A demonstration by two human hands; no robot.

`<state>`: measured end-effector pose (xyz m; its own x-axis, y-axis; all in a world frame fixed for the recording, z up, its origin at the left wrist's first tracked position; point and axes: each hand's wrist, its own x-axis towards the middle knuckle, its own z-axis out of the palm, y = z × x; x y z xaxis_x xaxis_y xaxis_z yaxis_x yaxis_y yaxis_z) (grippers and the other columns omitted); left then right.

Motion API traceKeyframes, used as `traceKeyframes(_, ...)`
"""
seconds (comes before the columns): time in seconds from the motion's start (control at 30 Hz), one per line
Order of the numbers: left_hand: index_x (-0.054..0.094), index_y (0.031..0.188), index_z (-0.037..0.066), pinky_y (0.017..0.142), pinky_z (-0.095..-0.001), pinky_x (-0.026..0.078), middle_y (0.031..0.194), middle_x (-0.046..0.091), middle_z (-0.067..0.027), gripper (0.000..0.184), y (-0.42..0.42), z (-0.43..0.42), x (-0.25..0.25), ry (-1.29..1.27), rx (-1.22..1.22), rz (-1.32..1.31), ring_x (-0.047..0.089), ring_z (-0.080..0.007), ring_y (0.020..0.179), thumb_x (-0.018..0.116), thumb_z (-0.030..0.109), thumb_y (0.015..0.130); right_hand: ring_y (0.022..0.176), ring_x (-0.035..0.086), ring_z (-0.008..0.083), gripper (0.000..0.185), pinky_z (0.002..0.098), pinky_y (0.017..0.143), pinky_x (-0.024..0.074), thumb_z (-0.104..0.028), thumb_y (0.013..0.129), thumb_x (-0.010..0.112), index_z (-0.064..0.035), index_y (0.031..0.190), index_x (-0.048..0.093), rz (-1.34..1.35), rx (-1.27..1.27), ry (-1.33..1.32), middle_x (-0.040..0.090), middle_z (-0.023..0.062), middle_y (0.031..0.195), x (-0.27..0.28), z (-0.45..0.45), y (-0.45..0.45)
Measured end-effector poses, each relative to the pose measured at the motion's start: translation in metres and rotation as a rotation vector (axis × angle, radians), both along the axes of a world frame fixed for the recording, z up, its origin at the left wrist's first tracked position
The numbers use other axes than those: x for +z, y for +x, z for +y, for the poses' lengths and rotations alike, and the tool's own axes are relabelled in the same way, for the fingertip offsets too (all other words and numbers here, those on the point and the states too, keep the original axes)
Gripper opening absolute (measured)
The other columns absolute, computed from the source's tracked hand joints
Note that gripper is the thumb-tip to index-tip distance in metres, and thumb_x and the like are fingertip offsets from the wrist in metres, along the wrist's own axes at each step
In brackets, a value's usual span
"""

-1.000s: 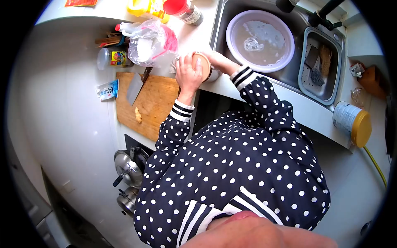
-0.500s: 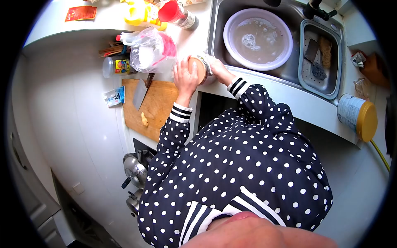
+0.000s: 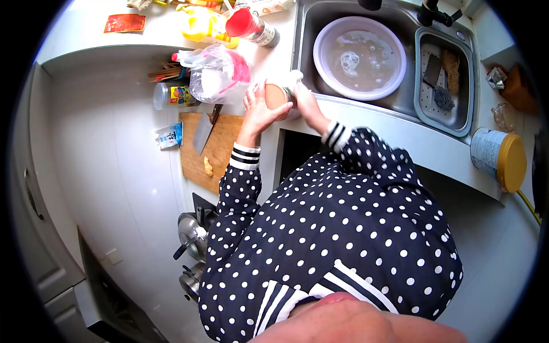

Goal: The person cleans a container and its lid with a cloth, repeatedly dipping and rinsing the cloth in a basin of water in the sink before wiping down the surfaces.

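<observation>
A jar with a round tan lid or base is tilted toward me near the sink's front left corner. My left hand is closed around its left side, with the thumb along the lower edge. My right hand presses white cloth or paper against the jar's right side; its fingertips are partly hidden. Close to my left hand lie a clear plastic bag with something pink and a wooden cutting board. A knife and a piece of ginger rest on the board.
A lilac basin of cloudy water sits in the steel sink. A drain tray holds scrubbers. Bottles, including a red-capped one, stand at the back. A yellow-lidded can is at the right counter edge. Pots are lower left.
The whole view has shifted slightly right. My left hand has changed its hold, its thumb now reaching along the jar's lower edge. My right hand has shifted with the white cloth or paper.
</observation>
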<state>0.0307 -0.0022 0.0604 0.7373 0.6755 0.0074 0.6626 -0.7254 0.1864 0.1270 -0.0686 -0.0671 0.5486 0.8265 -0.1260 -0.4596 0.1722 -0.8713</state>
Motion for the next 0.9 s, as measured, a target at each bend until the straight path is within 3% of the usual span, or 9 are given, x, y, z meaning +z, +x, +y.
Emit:
traceKeyframes(0.03, 0.032, 0.138, 0.007, 0.105, -0.0414, 0.028, 0.127, 0.039, -0.0267, 0.099, 0.003, -0.002, 0.005, -0.007, 0.022, 0.069, 0.037, -0.0371, 0.122, 0.075, 0.057, 0.064, 0.118, 0.046, 0.0231, 0.041, 0.0341, 0.101, 0.0347, -0.023, 0.098, 0.036, 0.0035, 0.128, 0.044, -0.405, -0.012, -0.045, 0.048, 0.0147, 0.127, 0.009, -0.015, -0.007)
traceKeyframes(0.07, 0.031, 0.138, 0.006, 0.104, -0.0419, 0.03, 0.126, 0.04, -0.0266, 0.099, 0.003, -0.003, 0.007, -0.053, 0.087, 0.052, 0.039, -0.0378, 0.121, 0.075, 0.056, 0.064, 0.124, 0.04, 0.0268, 0.04, 0.0364, 0.104, 0.03, -0.019, 0.097, 0.037, 0.0033, 0.13, 0.042, -0.146, 0.073, 0.04, 0.043, 0.0161, 0.131, 0.037, -0.038, -0.01)
traceKeyframes(0.13, 0.031, 0.138, 0.005, 0.103, -0.043, 0.033, 0.125, 0.04, -0.0263, 0.099, 0.013, -0.004, 0.007, -0.143, 0.212, 0.005, 0.042, -0.0391, 0.118, 0.075, 0.055, 0.065, 0.12, 0.041, 0.0306, 0.036, 0.0378, 0.103, 0.0307, -0.016, 0.097, 0.037, 0.0035, 0.126, 0.045, -0.621, -0.04, 0.044, 0.044, 0.0158, 0.129, 0.02, -0.06, -0.024)
traceKeyframes(0.27, 0.032, 0.136, 0.0, 0.098, -0.0441, 0.039, 0.13, 0.038, -0.0317, 0.097, 0.038, -0.005, 0.016, -0.231, 0.524, 0.124, 0.046, -0.0452, 0.116, 0.059, 0.068, 0.072, 0.111, 0.043, 0.0357, 0.026, 0.0407, 0.098, 0.0338, -0.015, 0.094, 0.044, 0.0001, 0.113, 0.053, -0.531, 0.073, -0.058, 0.048, 0.018, 0.119, -0.004, -0.065, -0.017)
traceKeyframes(0.4, 0.034, 0.135, 0.0, 0.1, -0.0441, 0.037, 0.129, 0.042, -0.0329, 0.09, 0.039, 0.003, 0.028, -0.263, 0.413, 0.196, 0.044, -0.0449, 0.12, 0.052, 0.067, 0.078, 0.105, 0.044, 0.0382, 0.016, 0.0424, 0.093, 0.036, -0.009, 0.088, 0.051, -0.0022, 0.101, 0.059, -0.631, -0.104, 0.008, 0.049, 0.0192, 0.115, 0.019, -0.064, -0.008)
traceKeyframes(0.53, 0.05, 0.124, 0.012, 0.092, -0.0418, 0.04, 0.114, 0.054, -0.0133, 0.045, 0.022, 0.016, -0.005, -0.093, -0.23, -0.17, 0.049, -0.0351, 0.109, 0.054, 0.038, 0.089, 0.096, 0.047, 0.0396, 0.013, 0.0442, 0.088, 0.0394, -0.007, 0.083, 0.057, -0.0013, 0.094, 0.06, -0.793, -0.217, 0.087, 0.046, 0.0224, 0.108, 0.027, -0.07, -0.013)
traceKeyframes(0.67, 0.055, 0.117, 0.014, 0.089, -0.0416, 0.041, 0.107, 0.055, -0.0108, 0.032, 0.024, 0.01, -0.009, -0.001, -0.161, -0.191, 0.051, -0.0324, 0.102, 0.053, 0.031, 0.089, 0.093, 0.049, 0.0389, 0.01, 0.0427, 0.082, 0.0421, -0.009, 0.083, 0.056, 0.0003, 0.086, 0.058, -0.69, -0.242, -0.033, 0.047, 0.0233, 0.101, 0.039, -0.038, -0.003)
traceKeyframes(0.8, 0.056, 0.114, 0.015, 0.089, -0.0423, 0.04, 0.105, 0.056, -0.0114, 0.031, 0.023, 0.005, -0.009, -0.014, -0.141, -0.207, 0.05, -0.0329, 0.101, 0.052, 0.031, 0.089, 0.103, 0.049, 0.0347, 0.017, 0.046, 0.089, 0.0374, -0.014, 0.087, 0.048, -0.0013, 0.093, 0.058, -1.071, -0.063, -0.042, 0.054, 0.0211, 0.109, 0.002, 0.01, 0.028)
traceKeyframes(0.9, 0.057, 0.113, 0.014, 0.088, -0.0432, 0.04, 0.104, 0.056, -0.012, 0.031, 0.025, 0.012, -0.017, 0.027, -0.138, -0.22, 0.05, -0.0336, 0.101, 0.051, 0.032, 0.089, 0.117, 0.043, 0.0378, 0.025, 0.048, 0.097, 0.0327, -0.012, 0.088, 0.046, 0.0009, 0.108, 0.053, -0.988, -0.397, -0.025, 0.051, 0.0205, 0.116, 0.014, -0.018, -0.017)
